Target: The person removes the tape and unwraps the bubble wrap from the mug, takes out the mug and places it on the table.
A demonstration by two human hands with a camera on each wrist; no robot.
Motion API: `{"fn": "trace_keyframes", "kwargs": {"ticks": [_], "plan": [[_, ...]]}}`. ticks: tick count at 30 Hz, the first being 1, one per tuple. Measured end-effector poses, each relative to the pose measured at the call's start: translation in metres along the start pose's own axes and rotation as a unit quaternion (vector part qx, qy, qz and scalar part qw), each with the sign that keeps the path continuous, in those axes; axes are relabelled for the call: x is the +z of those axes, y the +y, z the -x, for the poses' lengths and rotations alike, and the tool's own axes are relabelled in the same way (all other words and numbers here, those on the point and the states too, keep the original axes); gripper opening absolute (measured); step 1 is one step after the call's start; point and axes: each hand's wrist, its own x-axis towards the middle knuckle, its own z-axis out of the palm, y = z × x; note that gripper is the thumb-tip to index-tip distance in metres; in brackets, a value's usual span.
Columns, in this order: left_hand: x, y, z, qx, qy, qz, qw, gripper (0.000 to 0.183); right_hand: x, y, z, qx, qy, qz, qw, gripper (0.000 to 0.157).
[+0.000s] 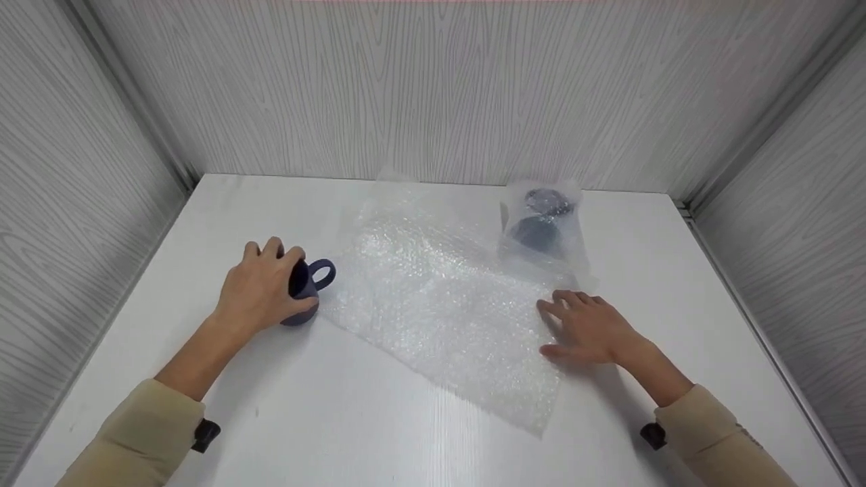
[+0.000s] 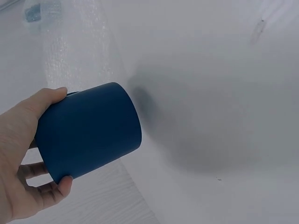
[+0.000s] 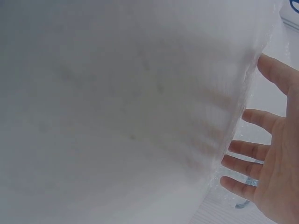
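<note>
A dark blue mug [image 1: 308, 291] is at the left of the table, its loop handle toward the right. My left hand [image 1: 260, 287] grips it from above, thumb on the near side and fingers on the far side. In the left wrist view the mug [image 2: 91, 130] is tilted over the table, thumb and fingertips at its rim. A sheet of bubble wrap [image 1: 440, 311] lies flat to the right of the mug. At the sheet's right edge my right hand [image 1: 588, 331] has its fingers spread, with the fingertips [image 3: 236, 147] right at that edge.
A bubble-wrapped bundle [image 1: 541, 233] with dark blue shapes showing through stands at the back right, by the sheet's far right corner. Grained panels [image 1: 440, 88] close in the white table [image 1: 325, 406] at the back and both sides.
</note>
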Motion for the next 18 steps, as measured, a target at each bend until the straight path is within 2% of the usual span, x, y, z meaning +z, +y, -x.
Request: {"fn": "trace_keyframes", "kwargs": {"ticks": [7,18], "plan": [[-0.005,-0.026,0.009,-0.048,-0.015,0.021,0.9985,0.074,0.001,0.000,0.001,0.000,0.006,-0.003,1.000,0.082],[-0.003,-0.064,0.021,-0.112,-0.025,0.053,0.9920,0.071,0.000,-0.002,0.000,0.004,-0.007,0.007,1.000,0.081]]}}
